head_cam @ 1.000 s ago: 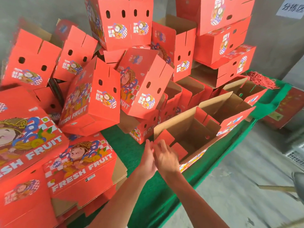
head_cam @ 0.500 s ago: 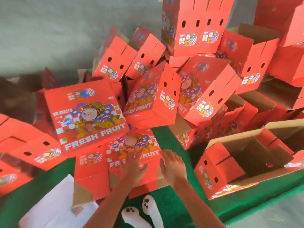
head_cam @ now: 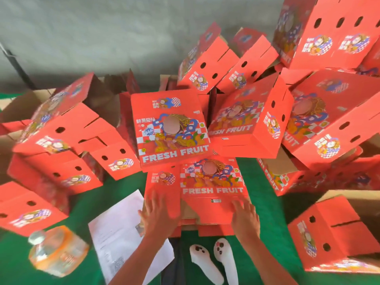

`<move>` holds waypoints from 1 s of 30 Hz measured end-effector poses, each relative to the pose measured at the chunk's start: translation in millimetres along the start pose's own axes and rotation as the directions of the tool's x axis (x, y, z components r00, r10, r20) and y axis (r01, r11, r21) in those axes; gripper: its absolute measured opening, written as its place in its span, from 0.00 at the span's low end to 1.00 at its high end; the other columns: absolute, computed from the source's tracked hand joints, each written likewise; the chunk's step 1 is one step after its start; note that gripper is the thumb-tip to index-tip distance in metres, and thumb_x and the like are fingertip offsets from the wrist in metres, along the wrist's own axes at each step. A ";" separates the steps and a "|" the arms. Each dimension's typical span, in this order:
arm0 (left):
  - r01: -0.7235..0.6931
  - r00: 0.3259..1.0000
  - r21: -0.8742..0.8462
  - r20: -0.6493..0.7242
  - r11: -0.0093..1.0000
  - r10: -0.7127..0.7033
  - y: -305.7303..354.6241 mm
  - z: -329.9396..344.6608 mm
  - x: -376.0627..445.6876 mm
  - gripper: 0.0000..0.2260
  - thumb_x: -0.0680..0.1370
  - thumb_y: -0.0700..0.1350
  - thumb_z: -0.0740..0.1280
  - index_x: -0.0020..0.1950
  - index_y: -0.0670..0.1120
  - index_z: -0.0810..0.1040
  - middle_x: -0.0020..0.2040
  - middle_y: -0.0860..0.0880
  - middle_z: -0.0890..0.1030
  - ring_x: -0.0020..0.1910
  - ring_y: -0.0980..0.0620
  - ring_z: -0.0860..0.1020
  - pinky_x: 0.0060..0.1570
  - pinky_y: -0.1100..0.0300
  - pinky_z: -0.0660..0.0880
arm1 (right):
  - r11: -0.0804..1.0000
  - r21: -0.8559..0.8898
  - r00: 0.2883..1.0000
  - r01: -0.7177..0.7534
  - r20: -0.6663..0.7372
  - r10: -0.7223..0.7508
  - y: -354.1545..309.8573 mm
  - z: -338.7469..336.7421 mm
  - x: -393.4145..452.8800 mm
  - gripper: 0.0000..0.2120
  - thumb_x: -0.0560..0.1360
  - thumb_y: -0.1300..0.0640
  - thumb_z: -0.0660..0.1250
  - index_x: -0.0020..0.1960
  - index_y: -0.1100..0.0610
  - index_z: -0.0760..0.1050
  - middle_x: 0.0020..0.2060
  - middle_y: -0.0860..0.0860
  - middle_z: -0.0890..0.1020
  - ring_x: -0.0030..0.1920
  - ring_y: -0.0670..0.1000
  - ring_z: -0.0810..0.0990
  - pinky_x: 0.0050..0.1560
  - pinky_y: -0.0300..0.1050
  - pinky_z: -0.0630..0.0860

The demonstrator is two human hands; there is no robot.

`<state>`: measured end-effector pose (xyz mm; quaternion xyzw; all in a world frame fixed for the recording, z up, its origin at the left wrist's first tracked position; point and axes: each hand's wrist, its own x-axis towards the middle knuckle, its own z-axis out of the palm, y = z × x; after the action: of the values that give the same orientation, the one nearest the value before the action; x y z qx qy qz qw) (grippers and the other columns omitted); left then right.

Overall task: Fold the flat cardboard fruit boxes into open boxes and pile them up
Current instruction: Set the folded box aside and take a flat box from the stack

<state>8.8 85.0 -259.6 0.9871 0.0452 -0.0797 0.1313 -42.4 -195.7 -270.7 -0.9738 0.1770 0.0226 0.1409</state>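
Both hands down on a flat cardboard fruit box (head_cam: 205,194) lying on the green table cover (head_cam: 265,202) at its near edge, in the middle. Left hand (head_cam: 158,218) with fingers spread flat on the box's left panel, blurred by motion. Right hand (head_cam: 244,218) with fingers straight, pressing the box's near right corner. Printed on the flat box: "FRESH FRUIT" in pale block letters under a cartoon figure on a checkered pattern; a small white barcode sticker just below the words, too small to read.

Overlapping its far edge, a second flat box (head_cam: 170,130) tilted up, reading "FRESH FRUIT" again, with Chinese characters at upper left and a small logo on top, not legible. Behind and to both sides, a heap of folded red boxes (head_cam: 253,128) with oval vent holes, same artwork; "FRESH FRUIT" visible on 1 just right of centre, only "FRUIT" on another further right. At the near right corner, an open folded box (head_cam: 329,233) on its side.

Left of the hands, a white printed sheet (head_cam: 121,229) lying on the cover, text too blurred to read. At the near left corner, a clear bottle (head_cam: 57,251) with an orange label, writing unreadable. Below the near edge, 2 white-socked feet (head_cam: 213,260) with dark paw marks.
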 end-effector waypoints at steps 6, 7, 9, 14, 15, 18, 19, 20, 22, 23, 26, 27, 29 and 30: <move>-0.039 0.993 0.151 0.113 0.988 0.022 10.4 -5.6 -6.8 0.54 0.65 0.81 0.56 0.82 0.55 0.44 0.83 0.47 0.41 0.81 0.36 0.38 0.71 0.24 0.53 | 0.986 0.055 0.987 -0.155 0.043 0.153 12.4 -12.1 -2.9 0.24 0.83 0.53 0.62 0.78 0.46 0.63 0.76 0.49 0.67 0.73 0.57 0.69 0.70 0.57 0.71; -0.042 0.994 0.146 0.111 0.988 0.026 9.6 -5.9 -6.7 0.51 0.67 0.79 0.58 0.82 0.55 0.46 0.83 0.48 0.42 0.81 0.36 0.39 0.72 0.24 0.54 | 0.978 0.099 0.983 -0.182 0.050 0.178 12.8 -15.0 -2.1 0.24 0.83 0.51 0.62 0.78 0.48 0.64 0.74 0.50 0.69 0.72 0.57 0.70 0.69 0.57 0.72; -0.044 0.995 0.096 0.098 0.994 0.035 11.8 -9.5 -5.0 0.42 0.70 0.74 0.58 0.79 0.56 0.55 0.83 0.48 0.49 0.81 0.36 0.43 0.70 0.23 0.56 | 0.962 0.169 0.977 -0.214 0.061 0.206 13.8 -19.2 -0.1 0.25 0.82 0.51 0.65 0.77 0.54 0.66 0.70 0.54 0.73 0.70 0.58 0.70 0.68 0.56 0.74; -0.084 0.991 -0.024 0.100 0.996 0.086 14.3 -29.2 -10.2 0.25 0.78 0.65 0.54 0.69 0.52 0.69 0.75 0.47 0.65 0.78 0.38 0.57 0.72 0.31 0.60 | 0.906 0.345 0.968 -0.246 0.047 0.245 15.4 -24.7 0.0 0.23 0.79 0.49 0.70 0.70 0.57 0.75 0.62 0.59 0.78 0.63 0.60 0.76 0.60 0.56 0.79; -0.130 0.988 -0.034 0.073 0.991 0.133 13.2 -30.9 -12.8 0.20 0.81 0.62 0.55 0.64 0.51 0.70 0.70 0.47 0.70 0.75 0.39 0.63 0.73 0.38 0.63 | 0.895 0.376 0.968 -0.242 0.029 0.249 14.3 -24.9 -2.9 0.24 0.78 0.46 0.71 0.69 0.56 0.76 0.61 0.59 0.78 0.62 0.60 0.77 0.58 0.56 0.80; -0.209 0.976 -0.165 0.031 0.964 0.217 10.3 -36.8 -18.2 0.12 0.83 0.52 0.60 0.61 0.46 0.73 0.60 0.47 0.77 0.62 0.46 0.76 0.63 0.54 0.73 | 0.863 0.457 0.967 -0.216 -0.019 0.252 9.8 -22.7 -14.6 0.30 0.74 0.34 0.71 0.65 0.55 0.79 0.55 0.56 0.81 0.55 0.58 0.80 0.53 0.54 0.82; -0.252 0.966 -0.150 0.018 0.956 0.258 7.2 -36.6 -17.7 0.13 0.83 0.50 0.61 0.64 0.45 0.75 0.61 0.47 0.78 0.61 0.46 0.77 0.60 0.56 0.72 | 0.843 0.490 0.965 -0.221 -0.016 0.262 7.9 -23.7 -16.4 0.28 0.75 0.34 0.71 0.64 0.54 0.79 0.52 0.54 0.82 0.52 0.58 0.82 0.52 0.54 0.82; -0.290 0.957 -0.124 -0.013 0.949 0.291 -0.2 -35.8 -15.9 0.13 0.84 0.49 0.61 0.65 0.46 0.76 0.62 0.48 0.79 0.61 0.48 0.77 0.59 0.58 0.72 | 0.810 0.528 0.955 -0.254 0.004 0.297 7.0 -26.2 -16.2 0.25 0.77 0.37 0.70 0.63 0.54 0.79 0.47 0.52 0.82 0.48 0.56 0.82 0.50 0.52 0.83; -0.329 0.943 -0.085 -0.082 0.940 0.322 -13.0 -40.2 -14.1 0.08 0.84 0.46 0.63 0.57 0.53 0.81 0.57 0.52 0.81 0.57 0.53 0.79 0.55 0.64 0.72 | 0.625 0.676 0.890 -0.390 0.102 0.444 6.4 -31.2 -15.3 0.19 0.79 0.45 0.70 0.65 0.55 0.78 0.44 0.48 0.81 0.42 0.50 0.81 0.43 0.46 0.80; -0.334 0.935 -0.063 -0.147 0.940 0.322 -17.7 -46.5 -13.8 0.08 0.83 0.46 0.65 0.51 0.57 0.82 0.53 0.53 0.82 0.53 0.53 0.80 0.54 0.64 0.75 | 0.490 0.760 0.846 -0.428 0.145 0.514 6.2 -33.3 -15.9 0.20 0.78 0.50 0.71 0.68 0.56 0.78 0.46 0.49 0.82 0.43 0.50 0.81 0.42 0.44 0.78; -0.397 0.885 -0.115 -0.311 0.911 0.347 -21.9 -58.7 -6.6 0.10 0.74 0.41 0.76 0.52 0.54 0.85 0.48 0.50 0.86 0.45 0.45 0.84 0.44 0.54 0.80 | 0.252 0.905 0.780 -0.343 0.125 0.613 3.1 -36.3 -14.5 0.20 0.76 0.58 0.75 0.67 0.57 0.80 0.57 0.54 0.84 0.50 0.53 0.82 0.53 0.47 0.78; -0.377 0.900 -0.183 -0.306 0.908 0.312 -18.0 -69.2 -7.8 0.13 0.72 0.42 0.78 0.53 0.56 0.85 0.48 0.52 0.86 0.45 0.45 0.85 0.43 0.55 0.80 | 0.191 0.936 0.762 -0.295 0.109 0.639 -1.3 -39.4 -13.8 0.18 0.75 0.58 0.75 0.65 0.57 0.81 0.58 0.53 0.85 0.52 0.53 0.82 0.55 0.47 0.78; -0.371 0.891 -0.224 -0.360 0.901 0.277 -7.4 -90.4 -7.3 0.08 0.76 0.46 0.76 0.51 0.58 0.85 0.44 0.53 0.86 0.41 0.45 0.85 0.41 0.55 0.80 | 0.038 0.982 0.735 -0.187 0.114 0.669 -13.8 -51.2 -10.1 0.18 0.73 0.58 0.76 0.62 0.57 0.83 0.57 0.53 0.85 0.55 0.55 0.83 0.61 0.50 0.78; -0.389 0.855 -0.177 -0.433 0.904 0.283 -1.2 -101.5 -5.9 0.06 0.77 0.46 0.75 0.51 0.58 0.84 0.41 0.52 0.86 0.38 0.43 0.84 0.37 0.54 0.79 | -0.037 0.991 0.729 -0.130 0.121 0.674 -20.4 -59.3 -6.9 0.18 0.72 0.58 0.76 0.61 0.58 0.83 0.56 0.53 0.85 0.55 0.55 0.83 0.63 0.51 0.78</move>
<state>17.7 112.8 -162.2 0.9490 -0.0938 0.1533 0.2589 -42.0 -191.8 -207.7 -0.5035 0.4568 -0.2604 0.6856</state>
